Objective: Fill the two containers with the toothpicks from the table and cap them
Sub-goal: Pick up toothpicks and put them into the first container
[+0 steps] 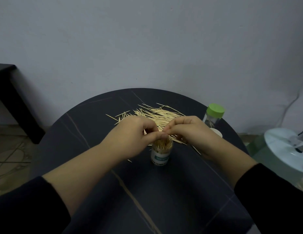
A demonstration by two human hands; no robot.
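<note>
Both hands are held right over the open jar (161, 152), which stands upright near the middle of the table (90, 132) and is already packed with toothpicks. The left hand (135, 132) is curled up tight, with its thumb (161, 136) laid across the jar's mouth. The right hand (189, 132) is curled too, its fingertips (166, 131) pinched together and touching the left ones just above the rim. Whether any sticks are actually pinched in either hand can't really be told, tbh; the gap is too small and dark.

The loose toothpicks (157, 114) are spread on the table just behind the hands, with a few strays beside the jar. The second jar (213, 116), green cap on, is parked at the table's right edge, well apart from the first. A white cap (217, 132) is seen just in front of it, partly hidden by the right hand.
</note>
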